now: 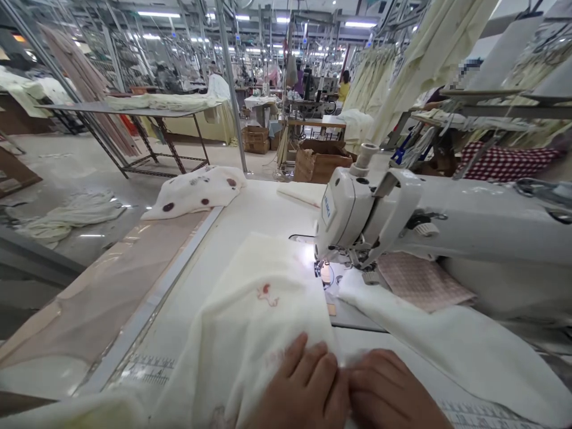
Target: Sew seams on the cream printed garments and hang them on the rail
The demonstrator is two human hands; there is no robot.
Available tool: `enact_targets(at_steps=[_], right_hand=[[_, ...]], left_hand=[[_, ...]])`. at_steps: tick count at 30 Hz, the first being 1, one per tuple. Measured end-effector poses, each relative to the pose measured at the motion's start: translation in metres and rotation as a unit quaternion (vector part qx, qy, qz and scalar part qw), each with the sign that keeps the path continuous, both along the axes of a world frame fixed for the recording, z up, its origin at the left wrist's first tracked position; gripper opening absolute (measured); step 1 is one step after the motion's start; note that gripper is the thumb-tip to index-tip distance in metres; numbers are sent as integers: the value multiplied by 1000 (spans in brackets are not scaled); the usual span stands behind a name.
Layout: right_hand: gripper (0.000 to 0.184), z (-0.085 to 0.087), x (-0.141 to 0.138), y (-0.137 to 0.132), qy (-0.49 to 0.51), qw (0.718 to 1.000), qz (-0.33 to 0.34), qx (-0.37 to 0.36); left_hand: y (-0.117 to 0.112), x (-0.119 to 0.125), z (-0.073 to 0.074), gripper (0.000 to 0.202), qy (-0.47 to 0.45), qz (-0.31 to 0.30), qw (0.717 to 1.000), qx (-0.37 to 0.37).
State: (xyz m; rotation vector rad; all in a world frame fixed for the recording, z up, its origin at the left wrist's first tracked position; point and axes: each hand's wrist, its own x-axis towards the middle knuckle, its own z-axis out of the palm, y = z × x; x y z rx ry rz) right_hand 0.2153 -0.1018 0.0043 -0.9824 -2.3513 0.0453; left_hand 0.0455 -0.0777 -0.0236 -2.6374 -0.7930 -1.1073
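A cream cloth (250, 322) with a small red embroidered mark lies on the white sewing table (250, 208), its far edge under the needle of the white sewing machine (357, 208). My left hand (299, 387) rests on the cloth at the bottom edge, fingers together and pressed down flat. My right hand (393, 393) lies beside it, touching it, fingers curled onto the cloth's edge. A second cream fold (447, 333) runs to the right under the machine arm.
A spotted white cloth (196, 190) lies at the table's far left corner. A pink checked piece (420, 280) sits under the machine arm. Cardboard boxes (322, 161), a metal table (134, 110) and hanging garments (424, 53) stand beyond. More cloth lies on the floor (67, 214).
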Motion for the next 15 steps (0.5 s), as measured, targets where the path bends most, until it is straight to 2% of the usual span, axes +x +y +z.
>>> enact_targets(at_steps=[2, 4, 7, 9, 12, 15], right_hand=[[31, -1, 4, 2, -58, 998, 12, 21], [34, -3, 7, 7, -53, 996, 1, 68], [32, -4, 7, 21, -38, 994, -11, 105], [27, -1, 6, 33, -63, 994, 9, 91], [23, 5, 6, 54, -64, 996, 6, 69], [20, 6, 8, 73, -72, 997, -20, 26]], left_hand=[[6, -8, -6, 18, 7, -12, 1000, 26], [16, -17, -4, 15, 35, -36, 999, 20], [34, -27, 9, 35, 128, -79, 988, -24], [51, -32, 19, 42, 187, -101, 975, -69], [80, -35, 27, 31, 216, -132, 962, -99], [109, -34, 29, 25, 221, -154, 957, -106]])
